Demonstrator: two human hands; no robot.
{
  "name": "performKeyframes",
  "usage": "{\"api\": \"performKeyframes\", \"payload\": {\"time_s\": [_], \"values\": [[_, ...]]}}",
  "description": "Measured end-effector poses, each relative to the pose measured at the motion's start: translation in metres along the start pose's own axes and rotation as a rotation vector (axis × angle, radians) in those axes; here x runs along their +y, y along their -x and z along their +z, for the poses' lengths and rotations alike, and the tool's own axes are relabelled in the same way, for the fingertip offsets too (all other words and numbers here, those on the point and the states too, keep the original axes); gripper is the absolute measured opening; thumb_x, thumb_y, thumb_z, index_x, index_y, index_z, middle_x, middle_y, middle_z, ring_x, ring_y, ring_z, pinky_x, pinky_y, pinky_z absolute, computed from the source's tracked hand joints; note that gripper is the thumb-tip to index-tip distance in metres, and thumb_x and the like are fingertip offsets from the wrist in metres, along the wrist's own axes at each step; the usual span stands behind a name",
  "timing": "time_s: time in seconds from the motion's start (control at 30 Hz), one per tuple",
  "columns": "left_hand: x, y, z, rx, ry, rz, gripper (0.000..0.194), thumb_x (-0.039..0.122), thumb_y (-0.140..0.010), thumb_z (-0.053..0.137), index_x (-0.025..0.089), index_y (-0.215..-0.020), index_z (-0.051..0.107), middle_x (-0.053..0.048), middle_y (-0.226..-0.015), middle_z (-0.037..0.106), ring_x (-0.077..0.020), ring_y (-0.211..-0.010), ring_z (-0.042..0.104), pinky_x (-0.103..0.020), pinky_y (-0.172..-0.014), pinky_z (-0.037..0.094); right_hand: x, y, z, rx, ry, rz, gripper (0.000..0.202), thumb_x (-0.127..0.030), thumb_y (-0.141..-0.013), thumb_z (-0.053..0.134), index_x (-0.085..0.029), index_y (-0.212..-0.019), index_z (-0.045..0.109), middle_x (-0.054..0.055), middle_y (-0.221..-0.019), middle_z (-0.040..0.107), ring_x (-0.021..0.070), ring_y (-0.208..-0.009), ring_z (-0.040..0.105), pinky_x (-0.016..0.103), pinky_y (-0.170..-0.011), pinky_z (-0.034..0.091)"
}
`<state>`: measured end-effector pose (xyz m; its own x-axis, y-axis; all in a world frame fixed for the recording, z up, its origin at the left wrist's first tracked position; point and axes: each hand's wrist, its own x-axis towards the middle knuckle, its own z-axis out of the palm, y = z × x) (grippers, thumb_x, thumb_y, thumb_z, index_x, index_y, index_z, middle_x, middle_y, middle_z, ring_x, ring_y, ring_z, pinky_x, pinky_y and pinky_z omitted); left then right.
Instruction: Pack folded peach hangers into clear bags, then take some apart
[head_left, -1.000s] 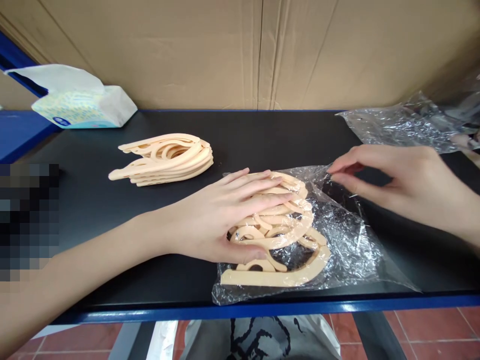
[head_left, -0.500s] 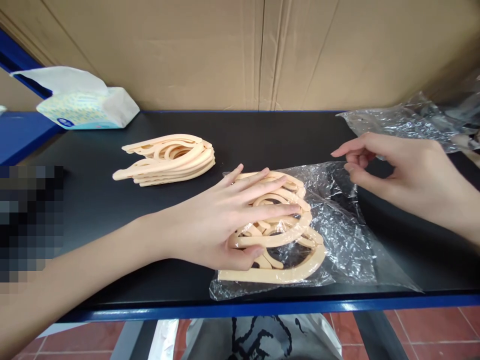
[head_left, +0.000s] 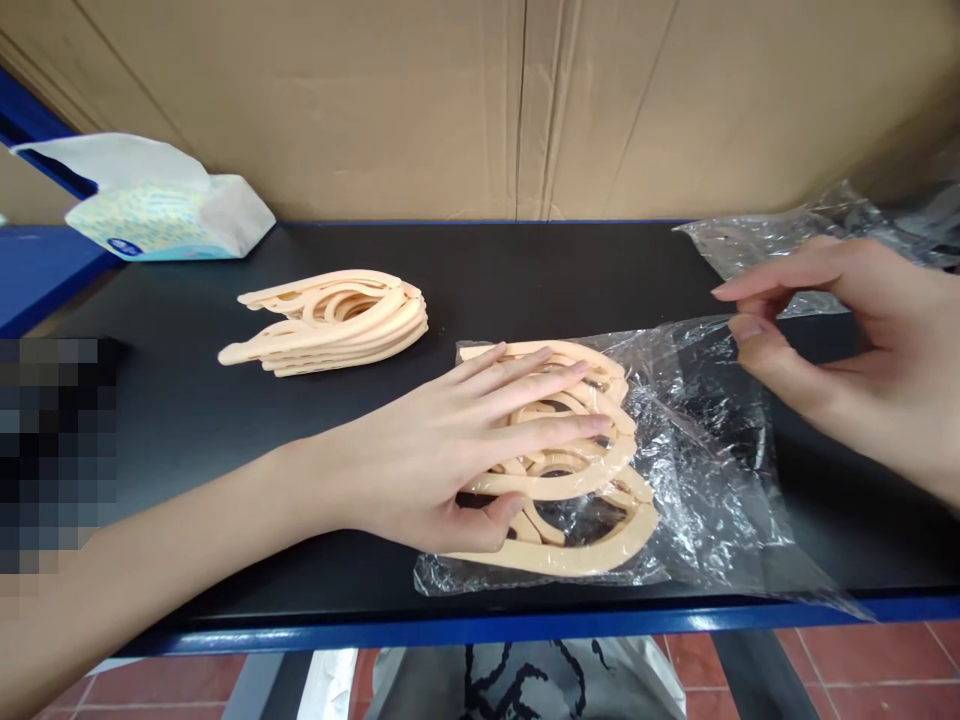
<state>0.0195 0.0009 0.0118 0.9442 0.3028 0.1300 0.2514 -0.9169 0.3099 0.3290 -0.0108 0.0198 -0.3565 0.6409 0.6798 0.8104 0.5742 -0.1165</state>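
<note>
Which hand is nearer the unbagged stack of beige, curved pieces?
Left: the left hand lies in front and right of the stack; the right hand is much farther right.

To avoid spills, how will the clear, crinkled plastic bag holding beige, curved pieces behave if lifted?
The plastic bag will likely sag, since its loose end lies thin and wrinkled. Its beige pieces seem stiff, keeping their arched shape, and might slide, as they overlap unevenly.
</note>
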Motion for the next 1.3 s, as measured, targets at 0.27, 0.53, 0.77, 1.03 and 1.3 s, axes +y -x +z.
{"api": "performKeyframes", "payload": {"time_s": [0.27, 0.53, 0.77, 1.03, 1.3], "values": [[0.001, -0.001, -0.001, 0.006, -0.012, -0.004, 0.070, 0.017, -0.085, 0.049, 0.021, -0.155, 0.046, -0.008, -0.169, 0.034, -0.0277, -0.158, 0.027, -0.052, -0.126, 0.027, 0.009, -0.003, 0.001, -0.187, -0.244, 0.050, 0.026, -0.022, -0.089, 0.060, -0.026, -0.115, 0.062, -0.003, -0.080, 0.065, 0.0140, -0.066, 0.065, 0.030, -0.065, 0.056], [0.005, 0.002, -0.002, 0.031, -0.054, -0.009, 0.072, 0.014, -0.083, 0.053, 0.028, -0.154, 0.047, -0.010, -0.168, 0.035, -0.0325, -0.156, 0.030, -0.060, -0.124, 0.029, 0.020, -0.002, 0.012, -0.421, -0.258, 0.045, 0.039, -0.041, -0.097, 0.060, -0.026, -0.133, 0.056, -0.002, -0.083, 0.070, 0.0135, -0.061, 0.065, 0.027, -0.054, 0.054], [0.006, 0.003, -0.002, 0.055, -0.091, -0.003, 0.073, 0.011, -0.084, 0.050, 0.029, -0.155, 0.045, -0.009, -0.170, 0.029, -0.0344, -0.155, 0.031, -0.065, -0.124, 0.027, 0.005, 0.002, 0.009, -0.158, -0.322, 0.043, 0.036, -0.024, -0.093, 0.068, -0.026, -0.128, 0.060, -0.003, -0.087, 0.070, 0.0114, -0.071, 0.068, 0.024, -0.068, 0.059], [0.003, 0.004, -0.002, 0.030, -0.068, -0.007, 0.082, 0.014, -0.080, 0.051, 0.031, -0.159, 0.037, -0.010, -0.173, 0.022, -0.0377, -0.157, 0.026, -0.071, -0.121, 0.026, -0.005, 0.004, 0.013, -0.042, -0.216, 0.092, 0.016, -0.024, -0.093, 0.066, -0.030, -0.108, 0.067, -0.004, -0.080, 0.068, 0.0140, -0.065, 0.064, 0.032, -0.064, 0.055], [-0.005, 0.001, -0.002, 0.013, -0.056, -0.027, 0.082, 0.017, -0.082, 0.053, 0.032, -0.160, 0.033, -0.009, -0.174, 0.018, -0.0390, -0.159, 0.021, -0.071, -0.123, 0.020, -0.005, 0.003, 0.011, 0.120, -0.285, 0.238, 0.010, -0.022, -0.089, 0.067, -0.027, -0.097, 0.069, -0.002, -0.083, 0.067, 0.0138, -0.069, 0.059, 0.034, -0.062, 0.046]]}}
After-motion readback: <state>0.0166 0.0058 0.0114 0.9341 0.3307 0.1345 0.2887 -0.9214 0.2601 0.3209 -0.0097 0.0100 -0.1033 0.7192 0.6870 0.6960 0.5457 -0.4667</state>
